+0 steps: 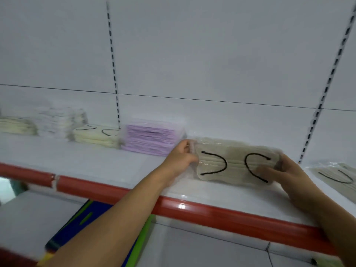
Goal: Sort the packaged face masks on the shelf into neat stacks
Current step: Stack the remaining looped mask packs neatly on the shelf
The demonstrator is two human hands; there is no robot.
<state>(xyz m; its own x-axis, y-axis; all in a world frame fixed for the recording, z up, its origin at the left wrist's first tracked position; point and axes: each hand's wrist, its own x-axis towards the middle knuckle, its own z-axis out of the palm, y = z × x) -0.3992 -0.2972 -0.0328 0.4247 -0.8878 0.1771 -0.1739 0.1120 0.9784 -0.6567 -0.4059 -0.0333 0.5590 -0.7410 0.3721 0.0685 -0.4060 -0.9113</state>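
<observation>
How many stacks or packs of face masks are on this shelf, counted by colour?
Cream: 2, the far-left cream stack and the cream stack with black loops
White: 1, the white stack
Lilac: 1, the lilac stack
Beige: 2, the held beige pack, gripped by the left hand and right hand, and the loose beige pack
Total: 6

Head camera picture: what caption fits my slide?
A beige mask pack gripped by the left hand and right hand at the shelf, beside a purple stack.
</observation>
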